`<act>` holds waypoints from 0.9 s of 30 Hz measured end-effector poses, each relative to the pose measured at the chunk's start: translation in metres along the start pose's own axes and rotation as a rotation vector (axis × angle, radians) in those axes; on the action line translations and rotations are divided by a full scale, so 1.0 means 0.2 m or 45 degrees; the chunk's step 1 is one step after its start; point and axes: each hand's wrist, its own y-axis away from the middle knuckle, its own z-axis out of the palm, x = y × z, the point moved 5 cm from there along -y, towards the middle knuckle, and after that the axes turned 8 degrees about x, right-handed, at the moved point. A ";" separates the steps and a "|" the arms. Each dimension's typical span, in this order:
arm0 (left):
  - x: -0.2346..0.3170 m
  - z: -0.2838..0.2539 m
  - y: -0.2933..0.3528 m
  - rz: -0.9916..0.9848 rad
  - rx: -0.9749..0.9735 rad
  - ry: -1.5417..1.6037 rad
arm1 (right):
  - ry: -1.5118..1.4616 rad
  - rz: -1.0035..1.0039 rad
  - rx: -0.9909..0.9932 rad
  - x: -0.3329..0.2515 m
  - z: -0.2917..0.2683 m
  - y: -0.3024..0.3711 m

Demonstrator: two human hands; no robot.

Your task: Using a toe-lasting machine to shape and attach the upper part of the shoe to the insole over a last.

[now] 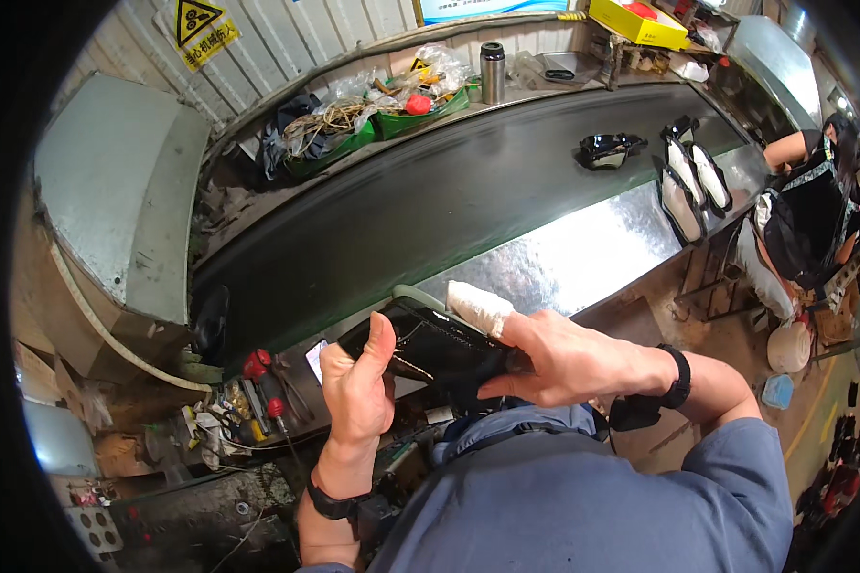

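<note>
I see two green trays (422,120) on the far ledge, heaped with tangled cord (330,127), clear plastic (442,63) and a red piece (418,103). A yellow box (645,31) at the far right has something red in it; left of it stands a steel flask (492,74), its contents hidden from me. The dark belt (354,224) curves across my view before a corrugated wall (296,29), with a grey metal housing (115,181) on the left. Black-and-cream shoes (681,202) lie toward its right end, near a co-worker's arm (788,150). At the near side, my left hand (361,387) clasps a glossy black shoe (430,344), thumb upright, fingers mostly hidden; my right hand (573,361) grasps its right end, reaching leftward, white wrapping (478,307) covering a finger.
</note>
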 end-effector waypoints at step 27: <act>-0.17 -0.02 -0.12 -0.093 0.484 0.267 | -0.026 -0.020 0.378 0.12 0.18 -0.17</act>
